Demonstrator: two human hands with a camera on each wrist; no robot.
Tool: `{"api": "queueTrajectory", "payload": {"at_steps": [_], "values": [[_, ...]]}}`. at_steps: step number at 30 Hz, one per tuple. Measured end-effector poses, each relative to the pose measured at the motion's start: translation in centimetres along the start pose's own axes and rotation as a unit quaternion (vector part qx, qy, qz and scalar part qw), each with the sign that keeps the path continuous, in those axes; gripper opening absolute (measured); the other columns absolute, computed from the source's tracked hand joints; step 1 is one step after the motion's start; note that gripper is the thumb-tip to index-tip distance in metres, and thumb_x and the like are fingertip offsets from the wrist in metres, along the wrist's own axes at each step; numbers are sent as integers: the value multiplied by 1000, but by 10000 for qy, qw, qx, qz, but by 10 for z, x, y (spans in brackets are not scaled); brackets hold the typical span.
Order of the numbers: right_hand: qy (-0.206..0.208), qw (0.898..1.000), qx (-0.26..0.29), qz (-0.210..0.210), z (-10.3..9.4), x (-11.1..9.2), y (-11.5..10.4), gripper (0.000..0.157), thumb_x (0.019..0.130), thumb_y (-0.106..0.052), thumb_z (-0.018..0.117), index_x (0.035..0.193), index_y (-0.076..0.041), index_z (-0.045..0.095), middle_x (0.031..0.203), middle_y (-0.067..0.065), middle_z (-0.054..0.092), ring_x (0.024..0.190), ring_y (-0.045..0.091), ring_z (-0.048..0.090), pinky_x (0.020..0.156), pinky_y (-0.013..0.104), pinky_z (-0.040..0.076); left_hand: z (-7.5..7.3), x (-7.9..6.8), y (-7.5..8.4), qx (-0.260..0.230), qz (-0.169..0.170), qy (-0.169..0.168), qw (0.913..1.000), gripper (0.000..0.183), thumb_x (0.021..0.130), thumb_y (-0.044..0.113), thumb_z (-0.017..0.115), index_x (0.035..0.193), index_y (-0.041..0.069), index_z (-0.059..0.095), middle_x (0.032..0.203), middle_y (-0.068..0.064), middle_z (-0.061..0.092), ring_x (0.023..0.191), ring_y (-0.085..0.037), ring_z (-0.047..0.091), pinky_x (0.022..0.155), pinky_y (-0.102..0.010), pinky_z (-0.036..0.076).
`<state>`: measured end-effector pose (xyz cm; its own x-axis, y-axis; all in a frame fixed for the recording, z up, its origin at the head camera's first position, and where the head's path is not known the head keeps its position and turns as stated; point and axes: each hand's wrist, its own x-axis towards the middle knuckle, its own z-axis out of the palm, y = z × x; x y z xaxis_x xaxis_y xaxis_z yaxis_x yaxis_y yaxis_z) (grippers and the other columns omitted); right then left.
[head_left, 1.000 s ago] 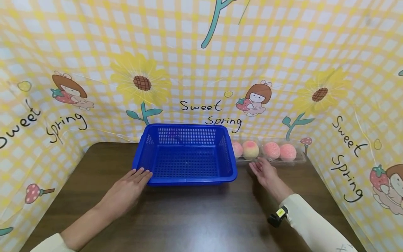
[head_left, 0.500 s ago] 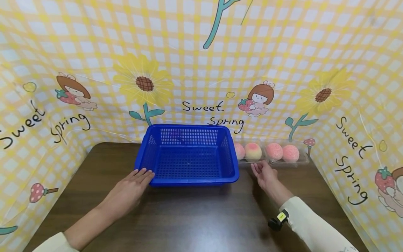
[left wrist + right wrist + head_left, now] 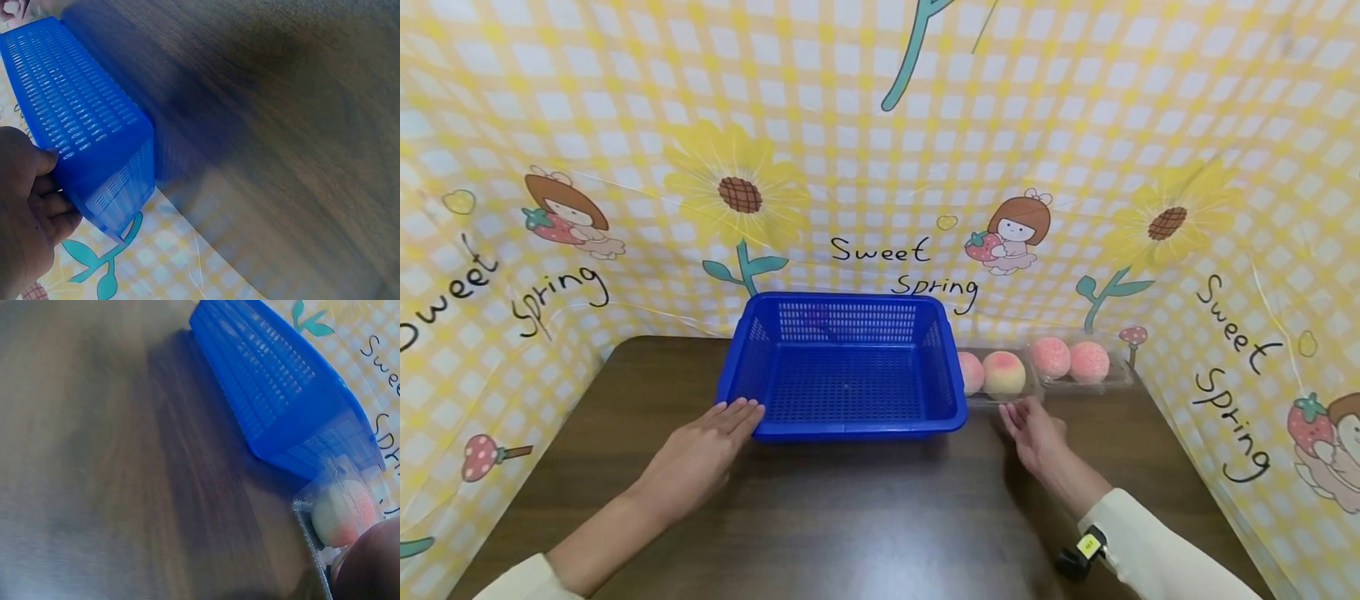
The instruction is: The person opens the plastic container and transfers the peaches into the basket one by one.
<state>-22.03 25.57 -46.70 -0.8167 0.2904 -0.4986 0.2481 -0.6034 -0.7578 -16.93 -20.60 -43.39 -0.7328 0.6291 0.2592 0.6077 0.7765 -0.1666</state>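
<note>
A blue plastic basket (image 3: 846, 387) with slotted walls stands in the middle of the table. My left hand (image 3: 703, 450) grips its near left corner, fingers over the rim; in the left wrist view the thumb (image 3: 45, 161) lies against the outer wall. Right of the basket is a clear plastic box holding pink and cream peaches (image 3: 1003, 375), partly hidden by the basket. At the box's near right corner, my right hand (image 3: 1037, 437) holds the edge between thumb and fingers. In the right wrist view part of that hand covers the near end of the box (image 3: 303, 509).
A second clear box (image 3: 1116, 377) with two pink peaches (image 3: 1070, 360) sits at the back right, by the wall. Yellow checked cloth (image 3: 865, 167) rises behind and on both sides of the dark wooden table (image 3: 850, 517).
My right hand has drawn the nearer box of peaches toward me, away from the second box and the back wall. The left hand and basket stay in place.
</note>
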Motion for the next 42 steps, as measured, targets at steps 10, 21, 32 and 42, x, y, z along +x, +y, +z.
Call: {"api": "queueTrajectory", "payload": {"at_steps": [10, 21, 32, 42], "values": [[100, 9997, -222, -47, -14, -16, 6, 26, 91, -1, 44, 117, -2, 40, 82, 0, 59, 79, 11, 62, 97, 28, 51, 1, 1, 1, -34, -10, 11, 10000, 62, 73, -4, 72, 132, -2, 56, 134, -18, 58, 126, -30, 54, 107, -45, 43], [9, 9997, -240, -15, -32, -36, 9, 13, 90, -1, 45, 103, -3, 44, 86, 2, 53, 80, 11, 61, 98, 28, 51, 1, 1, 1, -151, -104, 71, 9998, 55, 77, -3, 68, 131, -1, 57, 133, -17, 59, 126, -30, 55, 106, -45, 44], [-92, 9991, -397, -108, -47, -50, 13, 10, 91, -1, 44, 101, -2, 44, 86, 2, 51, 80, 11, 59, 95, 27, 52, 2, 1, 0, -248, -152, 187, 9994, 49, 82, -3, 64, 130, -1, 58, 130, -17, 61, 124, -30, 56, 106, -45, 45], [-344, 9898, -1378, 58, -62, -60, 4, 16, 97, -19, 41, 106, -6, 39, 101, 5, 42, 89, 15, 54, 95, 29, 52, -4, 9, 6, -553, -460, -2, 9974, 42, 90, 19, 63, 129, 1, 59, 129, -16, 62, 122, -31, 58, 105, -49, 44]]}}
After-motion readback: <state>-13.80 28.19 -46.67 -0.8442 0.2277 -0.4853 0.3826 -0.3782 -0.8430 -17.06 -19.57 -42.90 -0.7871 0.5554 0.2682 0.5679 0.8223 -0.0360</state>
